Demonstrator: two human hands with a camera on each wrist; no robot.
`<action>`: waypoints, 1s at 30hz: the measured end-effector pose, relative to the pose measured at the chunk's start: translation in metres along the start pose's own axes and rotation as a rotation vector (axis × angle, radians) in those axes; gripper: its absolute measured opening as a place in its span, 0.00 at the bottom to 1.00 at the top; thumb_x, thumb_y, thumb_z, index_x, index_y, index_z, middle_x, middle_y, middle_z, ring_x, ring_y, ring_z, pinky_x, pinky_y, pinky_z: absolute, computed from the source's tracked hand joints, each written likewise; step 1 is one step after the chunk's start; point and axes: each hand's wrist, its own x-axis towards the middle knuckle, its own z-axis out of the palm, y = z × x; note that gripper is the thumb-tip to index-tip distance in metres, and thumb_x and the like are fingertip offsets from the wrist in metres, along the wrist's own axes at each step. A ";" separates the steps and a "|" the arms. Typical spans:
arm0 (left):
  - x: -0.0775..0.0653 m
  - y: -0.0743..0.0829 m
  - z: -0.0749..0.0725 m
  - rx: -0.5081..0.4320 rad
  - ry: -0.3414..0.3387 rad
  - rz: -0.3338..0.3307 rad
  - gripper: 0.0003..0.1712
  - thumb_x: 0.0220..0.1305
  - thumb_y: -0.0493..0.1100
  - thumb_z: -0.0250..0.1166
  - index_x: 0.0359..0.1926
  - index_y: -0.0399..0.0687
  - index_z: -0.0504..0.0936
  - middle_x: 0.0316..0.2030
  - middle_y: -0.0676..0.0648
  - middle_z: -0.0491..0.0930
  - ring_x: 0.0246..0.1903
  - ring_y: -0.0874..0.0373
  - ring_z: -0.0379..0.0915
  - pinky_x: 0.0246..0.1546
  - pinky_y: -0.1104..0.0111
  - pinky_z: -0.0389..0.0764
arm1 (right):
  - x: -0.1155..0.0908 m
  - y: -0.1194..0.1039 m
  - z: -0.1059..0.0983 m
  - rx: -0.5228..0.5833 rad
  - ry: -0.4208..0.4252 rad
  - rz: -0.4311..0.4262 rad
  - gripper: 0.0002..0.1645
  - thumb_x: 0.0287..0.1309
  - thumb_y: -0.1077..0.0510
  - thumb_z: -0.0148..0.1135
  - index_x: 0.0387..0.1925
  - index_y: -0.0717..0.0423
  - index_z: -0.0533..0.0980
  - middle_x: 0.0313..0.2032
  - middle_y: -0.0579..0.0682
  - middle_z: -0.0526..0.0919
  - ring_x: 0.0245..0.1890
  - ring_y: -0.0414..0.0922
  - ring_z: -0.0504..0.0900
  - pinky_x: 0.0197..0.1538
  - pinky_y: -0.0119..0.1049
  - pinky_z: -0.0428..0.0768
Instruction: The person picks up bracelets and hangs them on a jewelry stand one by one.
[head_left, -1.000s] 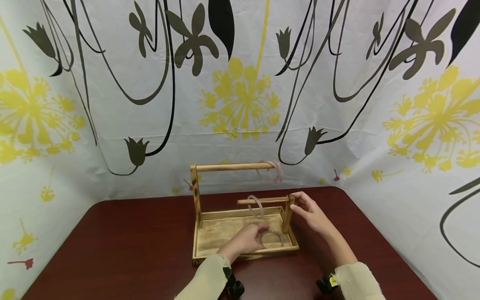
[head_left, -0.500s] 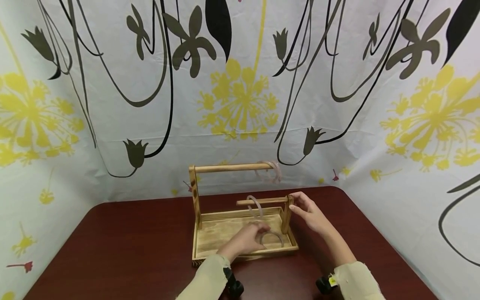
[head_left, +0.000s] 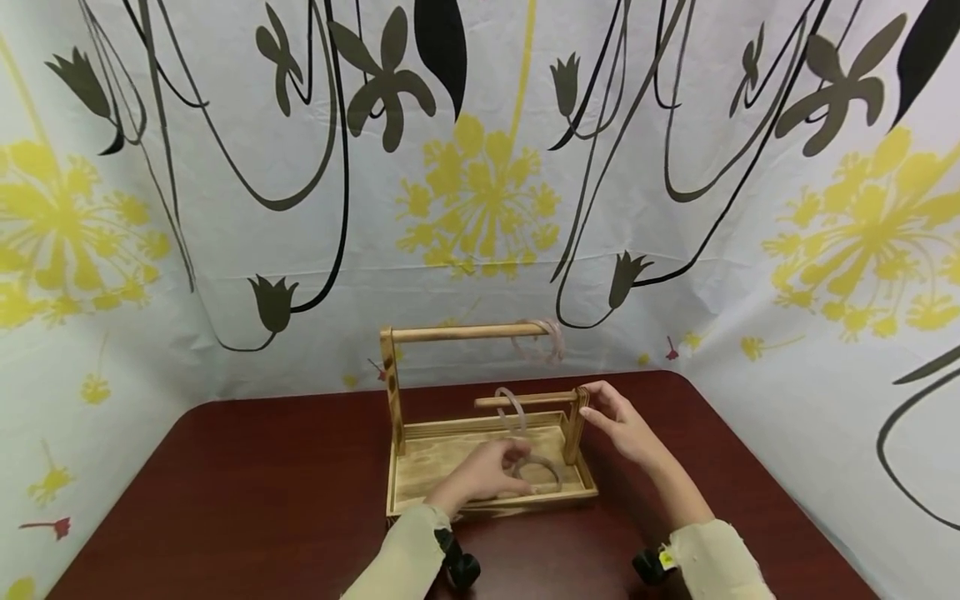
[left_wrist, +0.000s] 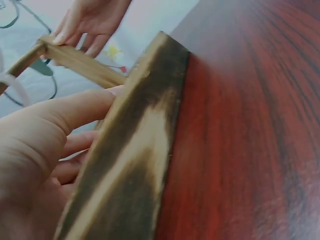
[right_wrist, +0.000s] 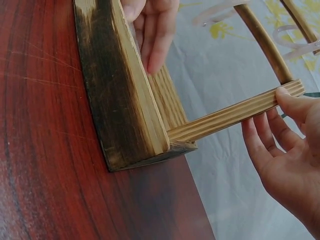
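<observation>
A wooden bangle stand [head_left: 442, 458] has a tray base, a tall bar and a short bar. Inside the tray, my left hand [head_left: 483, 475] pinches the near side of a translucent bangle [head_left: 557, 475] between thumb and fingers. The left wrist view hides that bangle; there the left thumb lies by the tray's front wall [left_wrist: 135, 145]. My right hand [head_left: 626, 429] grips the top of the short post [right_wrist: 240, 110], thumb on one side and fingers on the other. One pale bangle [head_left: 516, 407] hangs on the short bar [head_left: 551, 400].
Several pinkish bangles [head_left: 557, 342] hang at the free end of the tall bar [head_left: 457, 333]. The stand rests on a dark red table [head_left: 262, 492]. Behind it hangs a flower-patterned sheet [head_left: 480, 233], close to the table's back edge.
Within the tray, my left hand has shifted slightly left, and the bangle at its fingers has moved left and tilted with it. My right hand keeps its hold on the post.
</observation>
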 end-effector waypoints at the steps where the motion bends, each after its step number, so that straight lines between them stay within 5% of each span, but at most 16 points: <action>1: -0.001 0.000 -0.002 -0.020 -0.002 -0.003 0.36 0.56 0.47 0.76 0.64 0.41 0.76 0.57 0.45 0.80 0.57 0.50 0.77 0.58 0.63 0.79 | 0.000 0.000 0.000 0.000 0.001 -0.002 0.17 0.71 0.66 0.53 0.57 0.70 0.67 0.45 0.39 0.77 0.44 0.28 0.76 0.47 0.24 0.76; 12: -0.025 -0.012 -0.036 -0.158 -0.029 -0.021 0.35 0.59 0.42 0.73 0.65 0.36 0.73 0.61 0.39 0.78 0.61 0.43 0.74 0.64 0.52 0.75 | 0.000 0.001 -0.002 -0.072 0.009 0.035 0.18 0.70 0.66 0.54 0.58 0.68 0.68 0.51 0.48 0.75 0.47 0.25 0.74 0.47 0.26 0.77; 20: -0.047 -0.021 -0.066 -0.140 0.011 0.000 0.36 0.61 0.45 0.73 0.65 0.33 0.72 0.61 0.36 0.76 0.62 0.39 0.73 0.63 0.49 0.75 | 0.001 0.001 -0.001 -0.050 0.018 0.005 0.18 0.70 0.65 0.55 0.58 0.69 0.68 0.48 0.33 0.74 0.46 0.25 0.74 0.47 0.24 0.75; 30: -0.067 -0.028 -0.088 -0.218 0.107 -0.016 0.35 0.61 0.46 0.72 0.65 0.37 0.73 0.63 0.36 0.75 0.65 0.38 0.70 0.66 0.49 0.72 | 0.003 0.001 0.001 -0.030 0.008 -0.015 0.18 0.70 0.66 0.54 0.57 0.70 0.68 0.47 0.32 0.74 0.46 0.26 0.74 0.47 0.23 0.75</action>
